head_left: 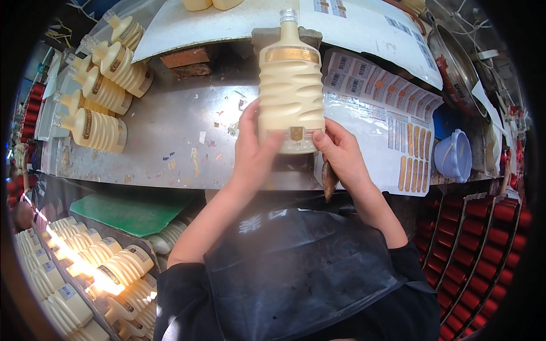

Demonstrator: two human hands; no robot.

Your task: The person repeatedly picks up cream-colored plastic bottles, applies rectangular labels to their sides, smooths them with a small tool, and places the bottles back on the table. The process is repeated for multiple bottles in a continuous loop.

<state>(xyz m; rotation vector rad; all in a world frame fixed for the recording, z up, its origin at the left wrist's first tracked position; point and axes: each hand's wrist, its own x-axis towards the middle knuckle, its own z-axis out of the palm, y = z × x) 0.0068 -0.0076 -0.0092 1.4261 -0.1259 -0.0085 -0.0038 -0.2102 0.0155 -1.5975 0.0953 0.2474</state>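
Observation:
Both my hands hold a cream bottle (290, 94) with wavy ridged sides and a clear neck. It leans back with its neck over a grey block (311, 37) and its base toward me. A gold band runs across its shoulder, and a narrow gold-and-white label (296, 134) sits near the base. My left hand (255, 142) is wrapped round the lower left side, its thumb blurred over the label's left end. My right hand (343, 149) grips the lower right side, thumb on the label's right end. From under its fingers hangs a brown tapered tool (329, 181).
Sheets of gold and printed stickers (392, 122) lie right of the bottle, beside a pale blue bucket (453, 156). Similar bottles (105, 85) lie stacked at the far left; more fill crates (122, 267) at lower left. Bricks (185, 59) prop a white board (227, 25). Red items (472, 256) fill a rack at right.

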